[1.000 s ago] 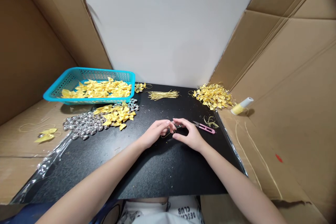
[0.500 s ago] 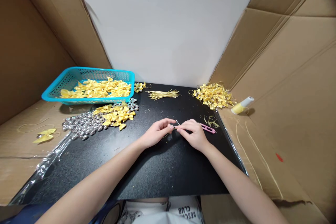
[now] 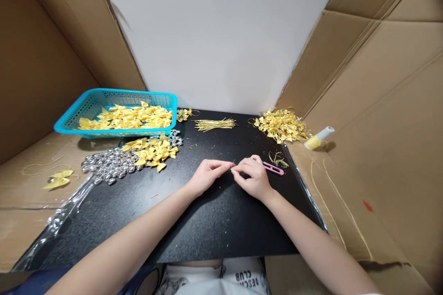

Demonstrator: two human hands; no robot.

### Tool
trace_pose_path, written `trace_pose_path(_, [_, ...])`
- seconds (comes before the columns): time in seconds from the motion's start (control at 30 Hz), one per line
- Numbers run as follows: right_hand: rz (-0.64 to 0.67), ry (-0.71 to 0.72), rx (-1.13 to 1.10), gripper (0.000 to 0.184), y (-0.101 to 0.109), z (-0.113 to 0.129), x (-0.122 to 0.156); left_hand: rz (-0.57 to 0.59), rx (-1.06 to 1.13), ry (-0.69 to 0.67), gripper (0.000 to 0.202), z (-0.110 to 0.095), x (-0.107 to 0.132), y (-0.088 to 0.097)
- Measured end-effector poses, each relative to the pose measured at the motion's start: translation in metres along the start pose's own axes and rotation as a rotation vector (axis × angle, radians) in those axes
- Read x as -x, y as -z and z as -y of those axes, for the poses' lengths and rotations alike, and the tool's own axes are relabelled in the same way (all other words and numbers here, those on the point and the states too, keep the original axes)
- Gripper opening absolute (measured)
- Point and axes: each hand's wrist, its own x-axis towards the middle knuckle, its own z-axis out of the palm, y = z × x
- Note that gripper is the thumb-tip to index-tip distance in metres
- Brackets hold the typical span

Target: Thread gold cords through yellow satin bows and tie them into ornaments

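Observation:
Over the middle of the black tabletop (image 3: 194,221), my left hand (image 3: 206,176) and my right hand (image 3: 254,177) meet almost fingertip to fingertip. Thumb and forefinger are pinched together on the left hand. My right thumb and fingers pinch too, close against the left fingertips. Whatever lies between them is too small to name; a thin dark sliver shows just above the fingertips. Beside my right hand is a pink slotted tool (image 3: 275,168), perhaps a cutter, its near end hidden behind the hand. Loose golden cord scraps (image 3: 278,160) lie just past it.
Yellow ribbon bows fill a turquoise basket (image 3: 116,134) at the back left. Before it lie silver beads (image 3: 110,166) and more yellow bows (image 3: 155,152). Golden cords (image 3: 215,124) lie at the back, a bow pile (image 3: 282,125) and spool (image 3: 318,139) at right. Cardboard walls flank the table.
My left fingers have closed into a flatter pinch, and the golden cord that hung below them is no longer visible. My right fingertips have shifted slightly; the thin silvery piece shows less.

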Motion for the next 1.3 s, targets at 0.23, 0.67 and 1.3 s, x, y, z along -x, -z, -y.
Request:
trace_pose_path(0.23, [-0.08,0.056,-0.043,0.016,0.002,-0.002,-0.002,0.08,-0.301,-0.006,0.037,0.0,0.003,0.0])
trace_pose_path(0.67, [0.081,-0.132,-0.219,0.01,-0.004,-0.01,-0.003,0.125,-0.235,-0.046,0.019,-0.002,-0.001,0.002])
trace_pose_path(1.3, [0.078,-0.079,-0.091,0.013,-0.007,-0.003,0.0,0.019,-0.23,-0.054,0.031,0.0,-0.003,-0.006])
